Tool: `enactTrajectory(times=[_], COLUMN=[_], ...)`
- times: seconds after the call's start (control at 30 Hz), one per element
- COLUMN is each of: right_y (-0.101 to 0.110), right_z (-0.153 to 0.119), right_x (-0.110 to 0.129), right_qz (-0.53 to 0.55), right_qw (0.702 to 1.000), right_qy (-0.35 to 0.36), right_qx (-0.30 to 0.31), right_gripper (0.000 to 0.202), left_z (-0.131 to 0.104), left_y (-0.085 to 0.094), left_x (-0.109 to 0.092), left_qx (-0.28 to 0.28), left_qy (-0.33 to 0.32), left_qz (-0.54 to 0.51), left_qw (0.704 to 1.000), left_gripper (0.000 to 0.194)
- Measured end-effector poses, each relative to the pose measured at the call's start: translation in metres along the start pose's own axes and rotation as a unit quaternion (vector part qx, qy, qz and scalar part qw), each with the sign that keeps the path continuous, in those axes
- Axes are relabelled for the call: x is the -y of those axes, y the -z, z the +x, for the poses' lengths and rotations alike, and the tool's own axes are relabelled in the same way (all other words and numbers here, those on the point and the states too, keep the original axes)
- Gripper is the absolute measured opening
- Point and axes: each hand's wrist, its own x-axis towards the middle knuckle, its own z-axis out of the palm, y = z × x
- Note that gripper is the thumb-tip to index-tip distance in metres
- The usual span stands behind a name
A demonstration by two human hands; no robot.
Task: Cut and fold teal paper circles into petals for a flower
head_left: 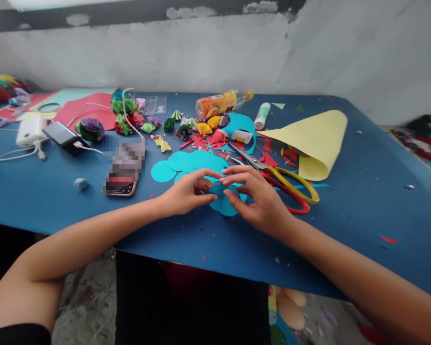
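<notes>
Head view: hands [187, 192] [260, 200] close together, curved

Apparently a paper-craft workspace: against a grey-painted wall [230, 57] stands a wide blue table [345, 220], strewn with red paper scraps [218, 138], round turquoise paper discs [162, 171], fan-folded pieces of coloured paper [204, 128], 1 white-and-green glue stick [262, 116] and 1 pair of metal scissors with yellow and red handles [260, 164].

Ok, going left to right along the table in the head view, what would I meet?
White box with cables, purple paper ball, pixelated phone, left hand, right hand, rolled yellow paper, lone red scrap.
</notes>
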Motion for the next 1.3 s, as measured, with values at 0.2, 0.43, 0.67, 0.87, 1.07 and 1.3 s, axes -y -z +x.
enactTrajectory(times=[0.2,0.43,0.67,0.87,1.07,1.3], right_y=[0.004,0.002,0.004,0.005,0.005,-0.004], right_z=[0.002,0.002,0.002,0.003,0.004,0.003], right_x=[-0.010,-0.014,-0.014,-0.011,-0.005,0.002], right_qz=[-0.100,-0.088,-0.114,-0.151,-0.068,0.089], right_qw=[0.991,0.991,0.985,0.980,0.996,0.987], right_qy=[0.068,0.065,0.100,0.118,0.064,-0.115], right_qx=[0.050,0.073,0.082,0.051,0.009,-0.063], right_gripper=[0.034,0.020,0.019,0.011,0.004,0.020], left_z=[0.002,0.001,0.002,0.002,0.001,-0.003], left_y=[0.003,0.001,0.001,0.000,-0.001,-0.004], left_x=[-0.005,-0.004,-0.003,-0.007,-0.008,-0.005], left_qx=[-0.087,-0.042,-0.045,-0.051,-0.022,-0.015], left_qy=[0.010,0.024,0.034,0.028,0.010,-0.006], left_qz=[-0.049,-0.077,-0.103,-0.135,-0.114,-0.099], left_qw=[0.995,0.996,0.993,0.989,0.993,0.995], left_gripper=[0.037,0.039,0.012,0.019,0.022,0.035])
